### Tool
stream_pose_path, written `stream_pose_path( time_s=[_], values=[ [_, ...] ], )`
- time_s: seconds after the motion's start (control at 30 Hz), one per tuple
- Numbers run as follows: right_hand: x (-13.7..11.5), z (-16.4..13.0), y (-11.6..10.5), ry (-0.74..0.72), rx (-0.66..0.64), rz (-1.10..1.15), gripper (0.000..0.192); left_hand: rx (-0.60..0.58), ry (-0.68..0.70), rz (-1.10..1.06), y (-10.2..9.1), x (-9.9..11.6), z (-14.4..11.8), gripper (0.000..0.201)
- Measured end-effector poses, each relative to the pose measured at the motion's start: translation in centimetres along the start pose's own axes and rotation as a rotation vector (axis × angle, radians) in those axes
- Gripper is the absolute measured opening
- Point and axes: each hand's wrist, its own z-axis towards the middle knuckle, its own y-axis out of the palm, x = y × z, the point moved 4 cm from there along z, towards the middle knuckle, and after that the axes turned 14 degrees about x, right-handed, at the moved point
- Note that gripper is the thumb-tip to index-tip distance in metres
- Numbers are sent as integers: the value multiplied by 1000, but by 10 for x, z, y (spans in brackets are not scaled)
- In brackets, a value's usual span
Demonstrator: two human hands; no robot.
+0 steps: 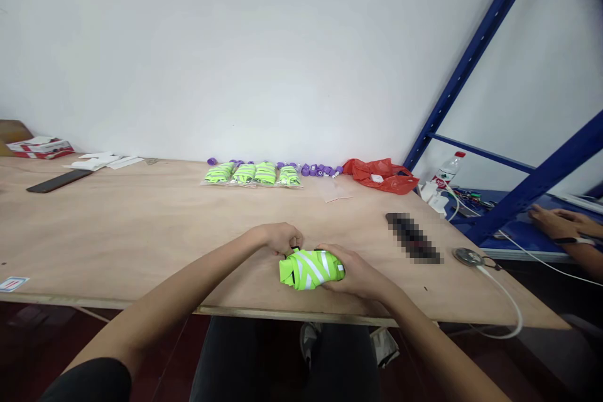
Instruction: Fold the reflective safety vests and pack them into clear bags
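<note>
Green bundle (311, 269) is being rolled tight between both closed grips, left hand (280, 239) and right hand (358, 273), needing bagging next.

The plywood table (141, 232) had stuff spread mostly along the back edge: four bagged neon-green rolls (253, 174) in a row, a string of little purple bits (320, 170) right behind and beside them, then a crumpled red plastic bag (382, 175). Far left sat a red-and-white box (40, 147), some white papers (101, 161) and a dark flat bar (59, 181). Near the front edge lay a green-and-white striped bundle (311, 269), with a round metal disc (468, 257) on a white cable off to the right.
</note>
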Motion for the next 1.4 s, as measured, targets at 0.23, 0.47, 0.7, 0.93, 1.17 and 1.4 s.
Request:
stream_pose_path(
  time_s=[0.23,0.47,0.7,0.93,1.17,1.4],
  values=[
    [-3,1,-3,-36,-41,33,65,38,98,136,-2,11,-1,27],
    [2,1,-2,-49,-43,25,69,49,141,118,-5,19,-2,27],
    [5,1,-3,-56,-62,-71,72,30,118,-2,-17,15,6,21],
    [3,5,-3,-49,-34,-62,73,256,134,130,-11,44,-10,20],
    [7,4,-2,-40,8,-19,69,573,110,372,39,67,-62,40],
    [16,-5,9,81,193,-79,53,653,122,421,53,60,-60,30]
  ],
)
